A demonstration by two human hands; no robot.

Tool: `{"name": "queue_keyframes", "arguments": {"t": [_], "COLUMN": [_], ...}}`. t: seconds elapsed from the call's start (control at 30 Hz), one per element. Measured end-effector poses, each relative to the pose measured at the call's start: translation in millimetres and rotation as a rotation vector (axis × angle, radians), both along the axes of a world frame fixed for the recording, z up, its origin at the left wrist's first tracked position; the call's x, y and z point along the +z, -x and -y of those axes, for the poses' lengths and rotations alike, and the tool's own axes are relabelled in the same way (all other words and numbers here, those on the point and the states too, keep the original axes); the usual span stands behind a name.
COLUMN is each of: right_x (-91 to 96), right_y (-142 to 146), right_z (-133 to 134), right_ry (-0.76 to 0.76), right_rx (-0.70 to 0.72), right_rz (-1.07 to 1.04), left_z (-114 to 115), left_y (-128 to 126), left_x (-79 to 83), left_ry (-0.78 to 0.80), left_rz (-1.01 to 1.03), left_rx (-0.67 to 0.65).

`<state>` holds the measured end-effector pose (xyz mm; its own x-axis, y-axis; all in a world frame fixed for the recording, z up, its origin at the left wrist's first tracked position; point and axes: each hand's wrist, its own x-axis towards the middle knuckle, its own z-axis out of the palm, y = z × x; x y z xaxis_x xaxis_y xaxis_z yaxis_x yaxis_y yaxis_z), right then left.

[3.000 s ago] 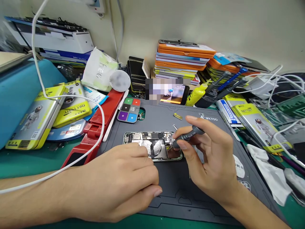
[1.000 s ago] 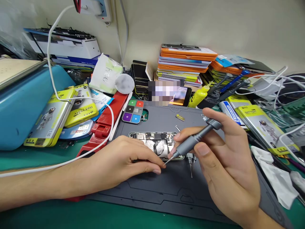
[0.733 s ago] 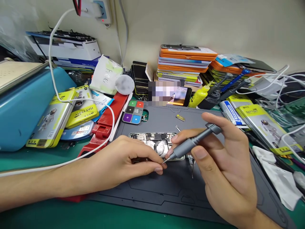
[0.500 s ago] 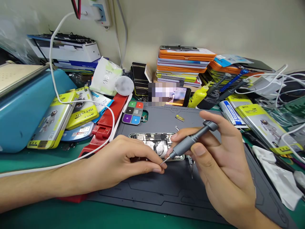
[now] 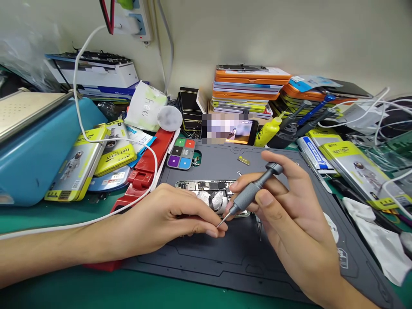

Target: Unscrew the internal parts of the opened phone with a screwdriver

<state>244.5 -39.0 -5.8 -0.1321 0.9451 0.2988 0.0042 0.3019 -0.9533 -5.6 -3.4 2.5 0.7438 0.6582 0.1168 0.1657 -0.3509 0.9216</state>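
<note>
A dark grey mat [image 5: 199, 274] printed with thin lines covers most of the green bench [image 5: 144, 292], and on it lies an opened phone [image 5: 214, 185], flat, its inner parts bare, its near side partly covered by the hands. The right hand [image 5: 289, 223] pinches a grey driver [image 5: 248, 195] between thumb and fingers, slanting it down to the left. The left hand [image 5: 180, 214] has its thumb and fingertips gathered at the driver's tip, just in front of the phone — whether they pinch the tip itself or something small, I cannot tell. Farther back on the mat sit a small yellow part [image 5: 243, 160] and a tray [image 5: 181, 153] of coloured squares. To the left, a red tool [image 5: 140, 178] lies aslant beside yellow-and-grey battery boxes [image 5: 77, 165], with a blue case [image 5: 51, 163] beyond them; a white cable [image 5: 76, 81] runs down from the socket [image 5: 139, 23] and loops over the boxes. Along the pale wall [image 5: 305, 38] stands a pile of orange and pale cases [image 5: 251, 81], and in front of it a lit screen [image 5: 241, 132], partly blurred — next to a yellow bottle [image 5: 269, 129] and upright tools [image 5: 294, 116]. More boxes [image 5: 357, 167] and a crumpled white wrapper [image 5: 373, 238] crowd the right side.
</note>
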Motion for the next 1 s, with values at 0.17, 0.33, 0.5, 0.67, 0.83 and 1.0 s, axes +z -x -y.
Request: {"name": "queue_keyframes", "arguments": {"t": [0.17,0.33,0.5,0.67,0.83,1.0], "right_x": [-1.4,-2.1,1.7,5.2,3.1,9.7], "right_y": [3.1,4.0,6.0,9.0,8.3,-1.6], "right_z": [-1.4,-2.1,-1.4,-0.1,-1.3,-8.9], "right_ry": [0.057,0.066,0.075,0.186,0.227,0.114], "right_rx": [0.035,0.052,0.057,0.045,0.077,0.021], "right_rz": [-0.131,-0.155,-0.16,-0.257,-0.312,-0.25], "left_z": [-0.1,-1.4,-0.7,-2.5,-3.5,-0.8], "left_y": [0.0,-0.6,0.3,-0.7,-1.8,-4.1], "left_x": [0.9,0.3,-1.4,-1.8,0.0,1.1], "left_ry": [0.013,0.009,0.013,0.009,0.03,0.019], "left_rz": [0.02,0.031,0.041,0.056,0.051,-0.062], "left_rx": [-0.011,-0.019,-0.023,-0.032,-0.045,-0.028]}}
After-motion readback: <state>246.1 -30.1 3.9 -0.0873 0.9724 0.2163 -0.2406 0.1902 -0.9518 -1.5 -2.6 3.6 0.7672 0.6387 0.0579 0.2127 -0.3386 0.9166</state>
